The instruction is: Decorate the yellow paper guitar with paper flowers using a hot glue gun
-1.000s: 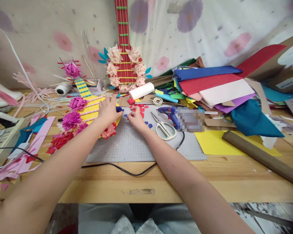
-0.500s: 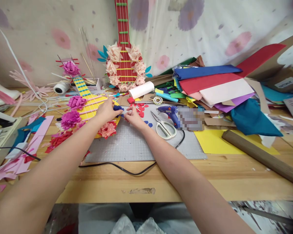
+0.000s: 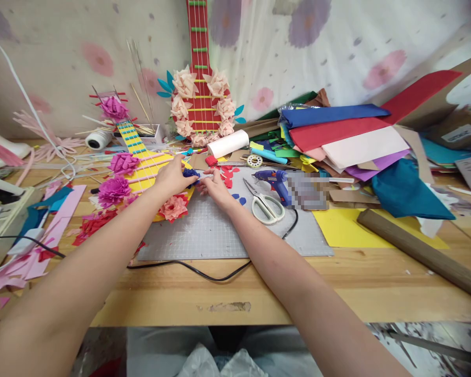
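My left hand (image 3: pixel 173 177) rests on the edge of a yellow paper guitar (image 3: pixel 146 172) and pinches a small dark blue paper flower (image 3: pixel 189 176). My right hand (image 3: pixel 216 189) sits just to the right on the grey cutting mat (image 3: pixel 220 235), fingers pinched against the same blue flower. Magenta paper flowers (image 3: pixel 113 190) and a salmon flower (image 3: pixel 173 207) decorate the yellow guitar. Red and blue paper petals (image 3: pixel 228 179) lie scattered on the mat beyond my right hand.
White-handled scissors (image 3: pixel 265 206) and a blue glue gun (image 3: pixel 273 181) lie right of my hands, its black cord (image 3: pixel 204 273) looping forward. A red paper guitar (image 3: pixel 201 99) leans on the wall. Coloured paper sheets (image 3: pixel 345 137) pile at right; a brown roll (image 3: pixel 419 253) lies across the yellow sheet.
My right hand moved left from the red petals to meet my left hand at the blue flower. My left hand shifted slightly toward it.
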`<state>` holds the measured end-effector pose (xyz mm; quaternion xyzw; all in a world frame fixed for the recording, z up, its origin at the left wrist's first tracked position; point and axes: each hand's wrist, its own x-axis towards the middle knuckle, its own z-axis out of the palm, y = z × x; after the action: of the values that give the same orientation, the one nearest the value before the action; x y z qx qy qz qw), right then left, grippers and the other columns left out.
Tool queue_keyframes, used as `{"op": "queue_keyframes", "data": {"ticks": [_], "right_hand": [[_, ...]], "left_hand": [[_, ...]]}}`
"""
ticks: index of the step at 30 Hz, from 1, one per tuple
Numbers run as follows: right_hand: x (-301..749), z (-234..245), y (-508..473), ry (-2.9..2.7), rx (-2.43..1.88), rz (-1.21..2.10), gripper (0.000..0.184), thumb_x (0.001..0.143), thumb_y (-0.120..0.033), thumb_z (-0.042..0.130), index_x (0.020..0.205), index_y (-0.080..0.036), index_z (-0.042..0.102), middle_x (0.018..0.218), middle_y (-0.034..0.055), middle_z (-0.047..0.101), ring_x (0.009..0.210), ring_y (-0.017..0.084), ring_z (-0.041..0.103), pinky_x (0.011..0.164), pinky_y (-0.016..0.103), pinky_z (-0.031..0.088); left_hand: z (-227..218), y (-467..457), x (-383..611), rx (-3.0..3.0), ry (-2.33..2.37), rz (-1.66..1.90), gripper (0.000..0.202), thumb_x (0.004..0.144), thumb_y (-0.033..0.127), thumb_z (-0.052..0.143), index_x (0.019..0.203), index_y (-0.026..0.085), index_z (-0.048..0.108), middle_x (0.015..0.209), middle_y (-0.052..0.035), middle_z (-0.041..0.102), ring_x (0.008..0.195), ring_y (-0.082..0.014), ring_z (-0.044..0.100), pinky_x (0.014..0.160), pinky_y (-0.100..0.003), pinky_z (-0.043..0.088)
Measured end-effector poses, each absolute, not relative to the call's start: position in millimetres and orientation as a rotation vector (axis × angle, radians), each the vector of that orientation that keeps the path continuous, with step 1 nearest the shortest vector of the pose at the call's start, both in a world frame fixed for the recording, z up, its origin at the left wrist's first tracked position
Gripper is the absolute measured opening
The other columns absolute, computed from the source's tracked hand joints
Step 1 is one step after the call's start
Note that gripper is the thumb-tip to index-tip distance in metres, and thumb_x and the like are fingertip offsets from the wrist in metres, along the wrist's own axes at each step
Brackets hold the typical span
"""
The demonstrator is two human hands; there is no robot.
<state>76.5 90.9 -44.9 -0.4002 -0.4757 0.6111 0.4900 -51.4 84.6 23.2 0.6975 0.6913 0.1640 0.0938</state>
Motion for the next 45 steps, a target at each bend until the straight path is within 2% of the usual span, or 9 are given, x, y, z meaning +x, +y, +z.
{"op": "queue_keyframes", "data": {"ticks": [7, 13, 17, 27, 33, 38, 41, 45], "right_hand": [[76.2, -48.7, 91.6, -1.146, -0.923, 1.468, 0.033, 0.067, -0.001, 0.043, 0.086, -0.024, 0.031, 0.061, -0.0108, 0.059, 0.056, 0.008, 0.060, 0.056, 0.021, 0.049], [74.5, -55.9, 90.3, -1.324, -1.013, 1.229, 0.033, 0.067, -0.012, 0.057, 0.088, -0.024, 0.034, 0.067, -0.0092, 0.058, 0.062, 0.010, 0.059, 0.064, 0.026, 0.047], [71.1, -54.1, 88.1, -1.357, -1.075, 1.096, 0.035, 0.067, -0.011, 0.058, 0.088, -0.024, 0.034, 0.068, -0.0088, 0.055, 0.064, 0.010, 0.058, 0.070, 0.028, 0.046], [68.9, -53.9, 88.0, -1.268, -1.024, 1.120, 0.039, 0.066, -0.010, 0.059, 0.091, -0.024, 0.033, 0.074, -0.0070, 0.055, 0.068, 0.010, 0.058, 0.072, 0.028, 0.048], [92.5, -34.7, 90.6, -1.073, -0.998, 1.081, 0.034, 0.068, -0.010, 0.056, 0.090, -0.024, 0.033, 0.079, -0.0035, 0.056, 0.071, 0.010, 0.056, 0.066, 0.025, 0.048], [135.2, -14.2, 89.5, -1.201, -1.131, 0.846, 0.015, 0.073, -0.021, 0.055, 0.081, -0.023, 0.043, 0.066, -0.0051, 0.046, 0.062, 0.011, 0.049, 0.063, 0.026, 0.044], [159.5, -14.4, 84.5, -1.361, -1.247, 0.747, 0.006, 0.073, -0.018, 0.052, 0.076, -0.022, 0.048, 0.063, -0.0046, 0.047, 0.060, 0.012, 0.047, 0.066, 0.029, 0.043], [179.5, -27.6, 70.5, -1.581, -1.357, 0.657, 0.006, 0.071, -0.015, 0.054, 0.074, -0.020, 0.055, 0.064, -0.0029, 0.054, 0.060, 0.013, 0.048, 0.066, 0.030, 0.041]], "left_hand": [[22.1, 85.0, -51.8, 2.070, 2.049, 0.483, 0.073, 0.069, 0.043, 0.065, 0.133, 0.021, 0.037, 0.123, -0.0103, 0.060, 0.113, -0.0239, 0.057, 0.089, -0.033, 0.043], [20.4, 86.1, -53.8, 2.063, 2.029, 0.504, 0.073, 0.068, 0.043, 0.066, 0.133, 0.021, 0.038, 0.123, -0.0106, 0.060, 0.112, -0.0238, 0.057, 0.089, -0.033, 0.043], [19.7, 85.4, -53.7, 2.075, 2.038, 0.506, 0.072, 0.069, 0.043, 0.065, 0.133, 0.020, 0.039, 0.122, -0.0114, 0.061, 0.112, -0.0252, 0.057, 0.089, -0.034, 0.043], [17.8, 89.7, -55.2, 1.983, 2.005, 0.611, 0.062, 0.078, 0.049, 0.055, 0.131, 0.019, 0.041, 0.121, -0.0117, 0.061, 0.110, -0.0228, 0.058, 0.090, -0.033, 0.043], [20.4, 87.1, -53.0, 1.981, 1.979, 0.759, 0.050, 0.084, 0.039, 0.049, 0.127, 0.015, 0.046, 0.122, -0.0142, 0.060, 0.109, -0.0235, 0.058, 0.093, -0.036, 0.042], [32.3, 76.1, -34.3, 2.180, 1.886, 1.074, 0.034, 0.082, 0.023, 0.050, 0.115, 0.018, 0.054, 0.120, -0.0100, 0.059, 0.116, -0.0228, 0.051, 0.101, -0.037, 0.037], [30.6, 64.3, -14.9, 2.251, 1.735, 1.225, 0.031, 0.080, 0.017, 0.050, 0.110, 0.019, 0.056, 0.116, -0.0085, 0.059, 0.112, -0.0212, 0.052, 0.100, -0.035, 0.039], [1.7, 47.6, 11.4, 2.295, 1.506, 1.139, 0.032, 0.081, 0.012, 0.045, 0.111, 0.019, 0.055, 0.105, -0.0074, 0.062, 0.100, -0.0187, 0.057, 0.092, -0.033, 0.045]]}}
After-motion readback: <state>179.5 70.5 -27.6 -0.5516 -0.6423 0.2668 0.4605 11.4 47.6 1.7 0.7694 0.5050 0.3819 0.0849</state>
